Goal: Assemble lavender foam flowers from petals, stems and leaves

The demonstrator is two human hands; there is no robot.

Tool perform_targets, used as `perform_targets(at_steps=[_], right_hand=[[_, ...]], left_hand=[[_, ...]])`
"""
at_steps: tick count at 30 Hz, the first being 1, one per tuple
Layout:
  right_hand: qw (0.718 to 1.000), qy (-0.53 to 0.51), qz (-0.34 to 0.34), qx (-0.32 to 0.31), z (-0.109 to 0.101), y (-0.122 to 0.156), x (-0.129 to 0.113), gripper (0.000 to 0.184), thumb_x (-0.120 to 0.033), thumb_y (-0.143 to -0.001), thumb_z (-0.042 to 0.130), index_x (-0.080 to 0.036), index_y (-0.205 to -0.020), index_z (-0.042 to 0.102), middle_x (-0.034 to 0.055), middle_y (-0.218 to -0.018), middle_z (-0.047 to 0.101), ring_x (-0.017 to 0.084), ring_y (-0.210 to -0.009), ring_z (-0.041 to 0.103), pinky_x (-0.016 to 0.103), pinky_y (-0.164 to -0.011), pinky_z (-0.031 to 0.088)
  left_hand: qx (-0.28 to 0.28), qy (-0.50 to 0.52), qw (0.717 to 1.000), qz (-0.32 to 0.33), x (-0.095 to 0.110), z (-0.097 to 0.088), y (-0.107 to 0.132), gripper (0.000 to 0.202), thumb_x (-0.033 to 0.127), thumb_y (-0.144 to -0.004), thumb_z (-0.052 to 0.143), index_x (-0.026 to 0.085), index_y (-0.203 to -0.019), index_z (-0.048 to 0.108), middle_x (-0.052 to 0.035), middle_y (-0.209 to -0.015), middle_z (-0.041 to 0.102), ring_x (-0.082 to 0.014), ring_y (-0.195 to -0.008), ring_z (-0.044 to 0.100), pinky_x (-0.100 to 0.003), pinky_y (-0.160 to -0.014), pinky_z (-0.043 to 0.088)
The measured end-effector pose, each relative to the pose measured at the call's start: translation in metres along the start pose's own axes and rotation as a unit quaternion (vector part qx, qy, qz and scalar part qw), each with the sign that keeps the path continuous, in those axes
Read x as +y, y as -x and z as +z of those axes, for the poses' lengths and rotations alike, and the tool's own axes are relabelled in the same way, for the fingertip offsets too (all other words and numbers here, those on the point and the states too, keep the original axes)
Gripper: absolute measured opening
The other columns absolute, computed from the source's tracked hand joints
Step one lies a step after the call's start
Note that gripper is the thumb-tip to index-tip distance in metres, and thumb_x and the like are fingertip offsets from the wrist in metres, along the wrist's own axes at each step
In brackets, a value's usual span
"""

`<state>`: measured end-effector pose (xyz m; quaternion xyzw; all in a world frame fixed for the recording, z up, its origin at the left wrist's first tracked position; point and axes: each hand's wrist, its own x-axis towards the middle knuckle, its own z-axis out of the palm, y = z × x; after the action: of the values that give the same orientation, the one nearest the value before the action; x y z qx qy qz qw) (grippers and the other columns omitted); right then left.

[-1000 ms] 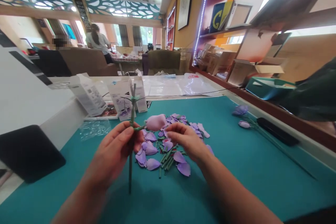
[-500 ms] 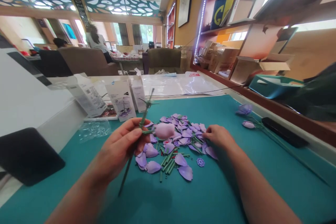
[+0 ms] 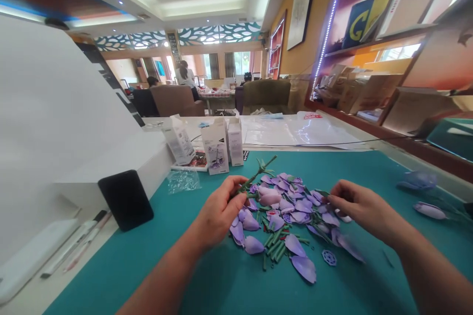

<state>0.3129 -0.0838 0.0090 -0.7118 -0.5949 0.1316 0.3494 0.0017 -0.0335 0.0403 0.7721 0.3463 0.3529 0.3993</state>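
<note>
My left hand is closed around a green toy flower stem that slants up to the right. A pale pink bud sticks out beside the fingers, over the pile. To the right, my right hand pinches a small green leaf piece at the pile's edge. Between the hands lie loose purple petals, with several short green stem pieces in front. A purple openwork disc rests by itself on the teal mat.
Small white boxes and a crumpled clear bag are at the back left. A black tablet-like panel leans at the left. Another purple flower and bud lie at the right. A person stands far behind.
The view has swung left and up. My right hand has lifted slightly from the pile, with a green leaf piece now at its fingertips. My left hand still grips the stem, now tilted further right.
</note>
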Motion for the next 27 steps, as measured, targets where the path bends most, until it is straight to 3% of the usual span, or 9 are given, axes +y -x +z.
perform_targets(at_steps=[1, 5, 10, 14, 17, 27], right_hand=[[0.998, -0.039, -0.025, -0.035, -0.001, 0.002, -0.013, 0.026, -0.044, -0.078, 0.053, -0.021, -0.066, 0.057, 0.0021, -0.06, 0.063, 0.015, -0.053, 0.055, 0.024, -0.046, 0.042], [0.984, -0.094, -0.129, -0.075, -0.001, 0.008, -0.068, 0.023, -0.042, -0.082, 0.055, -0.02, -0.077, 0.061, -0.0001, -0.061, 0.057, 0.012, -0.052, 0.049, 0.022, -0.042, 0.039], [0.97, -0.091, -0.227, -0.019, 0.024, 0.018, -0.113, 0.013, -0.032, -0.086, 0.055, -0.022, -0.082, 0.062, -0.0012, -0.065, 0.061, 0.011, -0.053, 0.052, 0.022, -0.048, 0.042], [0.951, -0.055, -0.295, 0.077, 0.052, 0.022, -0.119, 0.008, -0.025, -0.087, 0.055, -0.022, -0.081, 0.058, -0.002, -0.066, 0.063, 0.01, -0.053, 0.056, 0.021, -0.051, 0.044], [0.935, -0.035, -0.332, 0.115, 0.066, 0.021, -0.114, 0.006, -0.022, -0.087, 0.055, -0.021, -0.081, 0.057, -0.0017, -0.067, 0.064, 0.011, -0.054, 0.059, 0.02, -0.051, 0.045], [0.934, -0.109, -0.321, 0.115, 0.086, 0.019, -0.103, 0.007, -0.018, -0.087, 0.054, -0.022, -0.084, 0.058, 0.0004, -0.077, 0.067, 0.013, -0.069, 0.064, 0.022, -0.06, 0.051]], left_hand=[[0.008, -0.035, 0.999, 0.002, 0.0, 0.0, 0.0, 0.028, 0.031, -0.091, 0.042, 0.019, -0.115, 0.049, -0.003, -0.09, 0.06, -0.0172, -0.08, 0.057, -0.03, -0.07, 0.045], [0.034, -0.152, 0.988, 0.016, -0.004, 0.002, 0.0, 0.028, 0.03, -0.091, 0.039, 0.019, -0.116, 0.048, -0.0024, -0.086, 0.061, -0.0185, -0.076, 0.058, -0.032, -0.07, 0.045], [0.043, -0.204, 0.977, 0.038, -0.009, 0.006, 0.0, 0.026, 0.027, -0.092, 0.038, 0.02, -0.116, 0.046, -0.0055, -0.096, 0.065, -0.021, -0.085, 0.062, -0.033, -0.073, 0.047], [0.057, -0.21, 0.976, 0.027, -0.012, 0.009, -0.001, 0.023, 0.025, -0.091, 0.04, 0.019, -0.112, 0.046, -0.0064, -0.098, 0.066, -0.0213, -0.087, 0.063, -0.032, -0.074, 0.048], [0.059, -0.223, 0.973, 0.012, -0.014, 0.011, -0.002, 0.022, 0.026, -0.09, 0.041, 0.018, -0.11, 0.046, -0.0068, -0.096, 0.067, -0.0214, -0.084, 0.064, -0.032, -0.072, 0.048], [0.061, -0.23, 0.971, 0.041, -0.017, 0.014, -0.002, 0.029, 0.024, -0.092, 0.038, 0.016, -0.118, 0.045, -0.0093, -0.104, 0.066, -0.0226, -0.094, 0.064, -0.036, -0.082, 0.05]])
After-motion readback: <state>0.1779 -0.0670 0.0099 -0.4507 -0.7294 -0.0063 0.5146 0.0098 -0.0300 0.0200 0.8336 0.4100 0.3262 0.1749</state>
